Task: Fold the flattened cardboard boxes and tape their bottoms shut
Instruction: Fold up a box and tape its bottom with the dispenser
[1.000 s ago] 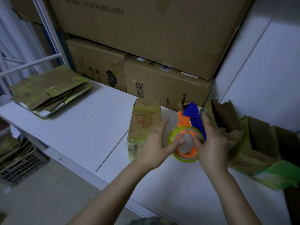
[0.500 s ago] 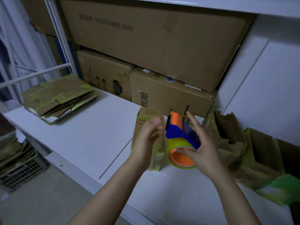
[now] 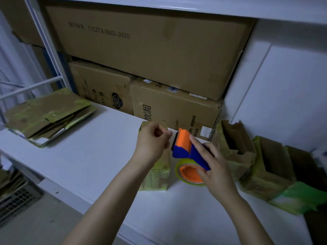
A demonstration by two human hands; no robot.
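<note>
A small folded cardboard box (image 3: pixel 155 175) wrapped in yellowish tape stands on the white shelf (image 3: pixel 99 156). My left hand (image 3: pixel 153 144) hovers over its top with thumb and fingers pinched together, seemingly on the free tape end, which is too faint to make out. My right hand (image 3: pixel 214 167) grips a blue and orange tape dispenser (image 3: pixel 184 149) with a roll of clear tape (image 3: pixel 187 175), held just right of the box. A pile of flattened boxes (image 3: pixel 47 115) lies at the shelf's left end.
Several folded, open-topped boxes (image 3: pixel 237 149) stand at the right against the white wall. Large brown cartons (image 3: pixel 173 110) are stacked at the back of the shelf. A metal rack post (image 3: pixel 46 41) rises at left; a wire basket (image 3: pixel 16 198) sits on the floor below.
The dispenser has been tilted up so its orange head points toward the box top. My left hand left the roll, rose over the box and closed into a pinch.
</note>
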